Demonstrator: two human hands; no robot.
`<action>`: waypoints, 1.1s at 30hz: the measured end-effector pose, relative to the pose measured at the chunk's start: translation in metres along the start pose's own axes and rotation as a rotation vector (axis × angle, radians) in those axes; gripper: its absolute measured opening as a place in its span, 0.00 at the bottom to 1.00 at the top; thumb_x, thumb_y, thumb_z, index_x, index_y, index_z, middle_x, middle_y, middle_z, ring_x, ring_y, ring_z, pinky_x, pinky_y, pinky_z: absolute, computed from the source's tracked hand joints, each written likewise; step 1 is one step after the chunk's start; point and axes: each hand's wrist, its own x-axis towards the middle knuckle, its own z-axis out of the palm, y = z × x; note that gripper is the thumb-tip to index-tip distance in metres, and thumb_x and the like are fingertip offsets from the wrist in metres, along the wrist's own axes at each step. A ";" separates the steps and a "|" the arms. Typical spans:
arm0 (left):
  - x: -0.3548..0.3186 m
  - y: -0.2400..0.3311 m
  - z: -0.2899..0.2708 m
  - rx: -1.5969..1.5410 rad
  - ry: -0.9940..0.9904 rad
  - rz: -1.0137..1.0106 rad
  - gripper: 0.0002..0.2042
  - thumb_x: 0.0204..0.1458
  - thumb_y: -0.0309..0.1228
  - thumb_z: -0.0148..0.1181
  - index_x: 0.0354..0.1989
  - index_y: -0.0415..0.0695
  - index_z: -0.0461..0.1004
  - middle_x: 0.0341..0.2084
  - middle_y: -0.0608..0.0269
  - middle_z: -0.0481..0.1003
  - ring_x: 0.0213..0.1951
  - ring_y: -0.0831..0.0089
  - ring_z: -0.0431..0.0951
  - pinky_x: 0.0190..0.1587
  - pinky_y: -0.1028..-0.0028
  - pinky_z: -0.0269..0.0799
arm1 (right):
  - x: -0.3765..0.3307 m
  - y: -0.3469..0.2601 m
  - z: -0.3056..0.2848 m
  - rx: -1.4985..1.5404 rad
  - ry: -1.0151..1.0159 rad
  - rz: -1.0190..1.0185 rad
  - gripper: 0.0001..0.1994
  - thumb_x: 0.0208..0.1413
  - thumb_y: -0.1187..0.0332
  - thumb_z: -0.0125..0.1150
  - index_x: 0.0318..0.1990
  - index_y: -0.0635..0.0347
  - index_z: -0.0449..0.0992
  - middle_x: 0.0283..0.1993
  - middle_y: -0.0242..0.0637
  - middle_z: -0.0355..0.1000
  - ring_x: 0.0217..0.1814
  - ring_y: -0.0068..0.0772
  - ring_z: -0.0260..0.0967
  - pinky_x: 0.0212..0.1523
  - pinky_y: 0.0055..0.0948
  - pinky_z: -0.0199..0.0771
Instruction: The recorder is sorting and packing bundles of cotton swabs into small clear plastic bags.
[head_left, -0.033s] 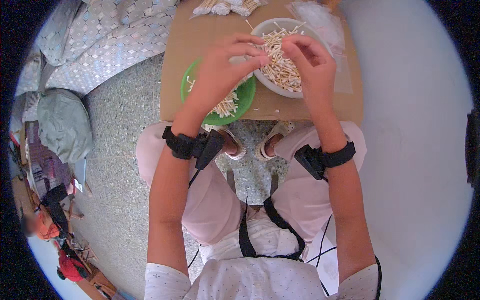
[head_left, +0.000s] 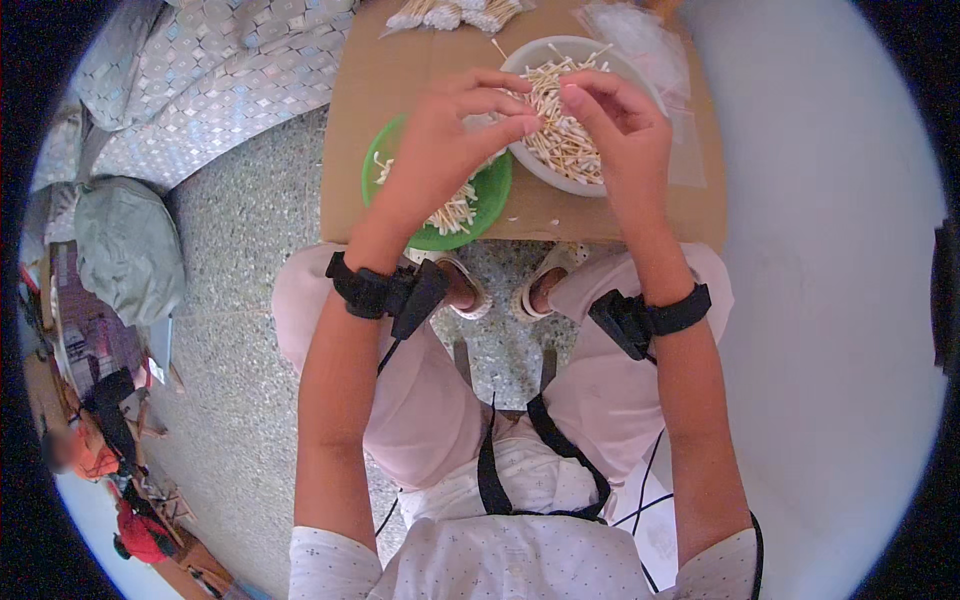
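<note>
Above the near left rim of a white bowl [head_left: 518, 160] full of cotton swabs [head_left: 570, 150], my left hand [head_left: 450, 135] is closed in a loose pinch. Its thumb and index fingertips come close together, and anything between them is too small to make out. My right hand [head_left: 630, 125] hovers over the same bowl, its thumb and index finger also pinched, with the other fingers curled. What it holds, if anything, is hidden. Under my left hand and wrist stands a green bowl [head_left: 490, 205] with more cotton swabs [head_left: 455, 212] in it, partly covered by the hand.
Bundles of cotton swabs [head_left: 460, 14] lie at the table's far edge. Clear plastic bags [head_left: 640, 45] are at the far right of the brown tabletop [head_left: 345, 190]. A pale wall [head_left: 820, 250] rises close on my right. A grey-green bag [head_left: 130, 250] is off left.
</note>
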 end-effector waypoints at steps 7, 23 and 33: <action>-0.001 -0.016 0.009 -0.030 0.058 0.120 0.09 0.50 0.32 0.65 0.37 0.41 0.80 0.48 0.59 0.75 0.53 0.67 0.72 0.56 0.70 0.65 | -0.002 0.004 0.003 -0.029 -0.190 -0.006 0.09 0.54 0.70 0.64 0.41 0.63 0.81 0.39 0.33 0.77 0.42 0.23 0.73 0.45 0.22 0.72; 0.003 -0.022 -0.001 -0.290 0.238 -0.023 0.11 0.46 0.37 0.69 0.34 0.44 0.80 0.45 0.65 0.76 0.46 0.74 0.74 0.49 0.73 0.67 | -0.002 -0.009 0.001 0.028 -0.179 0.079 0.10 0.55 0.70 0.64 0.42 0.65 0.80 0.40 0.35 0.78 0.42 0.22 0.74 0.46 0.22 0.74; 0.001 -0.020 -0.001 -0.255 0.087 0.000 0.11 0.57 0.32 0.59 0.43 0.40 0.80 0.46 0.61 0.75 0.50 0.71 0.73 0.55 0.73 0.66 | 0.000 -0.006 0.000 0.064 -0.132 0.093 0.12 0.56 0.69 0.62 0.45 0.66 0.79 0.42 0.36 0.78 0.43 0.23 0.75 0.46 0.21 0.74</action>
